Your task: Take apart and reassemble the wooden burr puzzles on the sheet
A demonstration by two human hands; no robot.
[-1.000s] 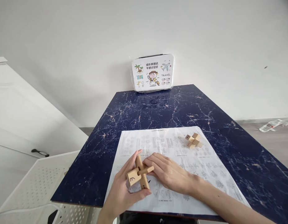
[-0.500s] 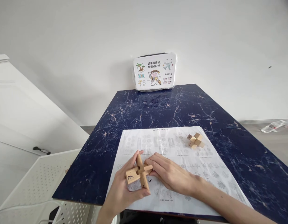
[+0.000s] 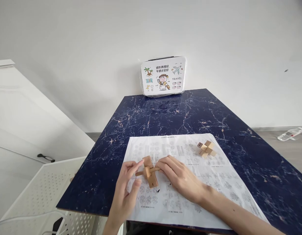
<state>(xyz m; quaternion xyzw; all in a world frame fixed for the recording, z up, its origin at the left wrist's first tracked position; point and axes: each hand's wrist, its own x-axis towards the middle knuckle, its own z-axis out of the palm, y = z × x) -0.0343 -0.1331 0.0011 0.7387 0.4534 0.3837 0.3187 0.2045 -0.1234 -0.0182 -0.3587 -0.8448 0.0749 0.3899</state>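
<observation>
A cross-shaped wooden interlocking puzzle (image 3: 151, 178) is held just above the printed sheet, low in the head view. My right hand (image 3: 180, 176) pinches one of its thin bars from the right, with the fingertips partly hidden behind the knuckles. On the puzzle's other side, my left hand (image 3: 128, 186) has its thumb and index finger apart, the index tip close to the upper block; whether it touches is unclear. A second wooden puzzle (image 3: 206, 149), marked with a number, rests on the sheet's upper right.
The printed instruction sheet (image 3: 190, 209) covers the near part of the dark blue marbled table (image 3: 170, 120). A white cartoon case (image 3: 163, 76) leans on the wall at the back. Left stands a white perforated cart (image 3: 50, 179); a plastic bottle (image 3: 291, 133) lies on the floor at right.
My left thumb and fingers have let go of the puzzle and moved slightly left. The puzzle has turned in my right hand, so a different face shows.
</observation>
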